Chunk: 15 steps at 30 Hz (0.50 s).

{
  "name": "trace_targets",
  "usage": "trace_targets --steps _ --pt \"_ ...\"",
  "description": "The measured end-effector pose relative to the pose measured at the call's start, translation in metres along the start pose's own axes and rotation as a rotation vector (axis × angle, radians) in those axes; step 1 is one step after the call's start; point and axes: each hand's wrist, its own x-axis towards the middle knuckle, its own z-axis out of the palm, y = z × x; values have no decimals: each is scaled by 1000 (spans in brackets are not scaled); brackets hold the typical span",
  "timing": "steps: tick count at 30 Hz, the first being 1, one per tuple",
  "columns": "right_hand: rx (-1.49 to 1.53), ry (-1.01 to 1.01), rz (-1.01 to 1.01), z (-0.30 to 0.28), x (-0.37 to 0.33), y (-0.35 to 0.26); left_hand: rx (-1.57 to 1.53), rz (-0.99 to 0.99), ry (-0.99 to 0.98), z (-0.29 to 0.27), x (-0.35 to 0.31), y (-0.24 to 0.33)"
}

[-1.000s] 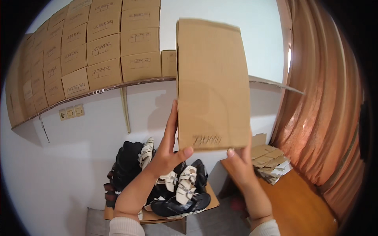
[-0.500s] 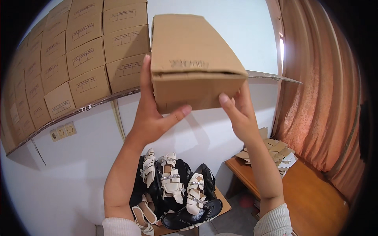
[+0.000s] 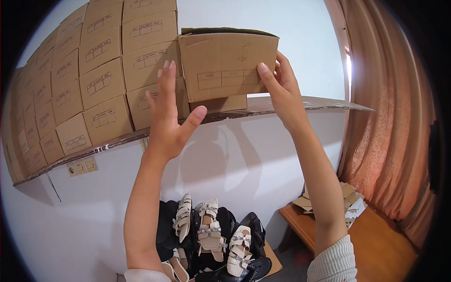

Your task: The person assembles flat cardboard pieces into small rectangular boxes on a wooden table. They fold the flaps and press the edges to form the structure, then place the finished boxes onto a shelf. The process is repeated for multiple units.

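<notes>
A brown cardboard box (image 3: pixel 221 58) with a printed grid on its front is raised over the shelf, just right of the stacked boxes. My right hand (image 3: pixel 284 91) grips its right edge, thumb on the front face and fingers at the side. To the left of that box, my left hand (image 3: pixel 169 117) is open with its fingers stretched up and thumb spread, in front of the stack. Part of another box (image 3: pixel 223 103) shows below the held one, on the shelf; most of it is hidden.
Several stacked cardboard boxes (image 3: pixel 105 117) fill the left of the wall shelf (image 3: pixel 319 103). Below are white and black sandals (image 3: pixel 209 230) in a pile. A wooden table (image 3: pixel 376 239) with cardboard scraps (image 3: pixel 350 197) and an orange curtain (image 3: pixel 376 117) are at the right.
The box has moved up and away toward the shelf, and its front face with the grid now shows. My left hand has let go of it; my right hand still grips it.
</notes>
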Motion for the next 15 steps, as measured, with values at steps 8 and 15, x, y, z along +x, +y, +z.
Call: trace_targets --steps 8,15 --pt "-115 -26 65 3 42 36 309 -28 17 16 -14 -10" --pt "-126 -34 120 9 53 56 539 -72 -48 25 -12 -8"
